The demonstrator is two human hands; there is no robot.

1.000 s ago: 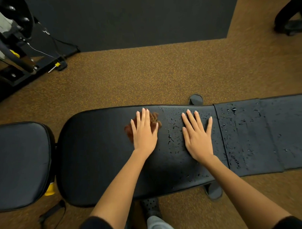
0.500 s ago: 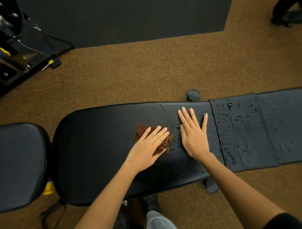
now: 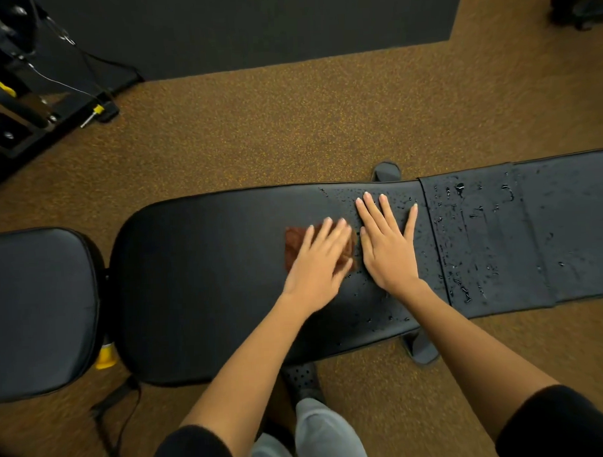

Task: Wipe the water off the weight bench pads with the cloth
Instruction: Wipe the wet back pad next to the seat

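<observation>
Head view: the brown cloth (image 3: 295, 249) lies flat on the long black back pad (image 3: 199, 283) of the weight bench, near its middle, with the left hand (image 3: 320, 262) pressed palm-down on top of it, fingers stretched out and slightly spread; the hand is blurred. Just beside it, the right hand (image 3: 388, 247) rests flat on the same pad with fingers splayed, holding nothing, its thumb close to the cloth's edge. Water droplets (image 3: 464, 239) bead around and past the right hand and across the adjoining black section (image 3: 566, 226) at the right end, while the pad surface left of the cloth looks dry. A separate seat pad (image 3: 36, 306) sits at the left, apart from the back pad by a narrow gap where a yellow part (image 3: 106, 356) shows. The bench stands on speckled brown flooring (image 3: 272, 126); dark matting (image 3: 252, 25) lies beyond, and black gym equipment (image 3: 21, 84) stands at the upper left.
</observation>
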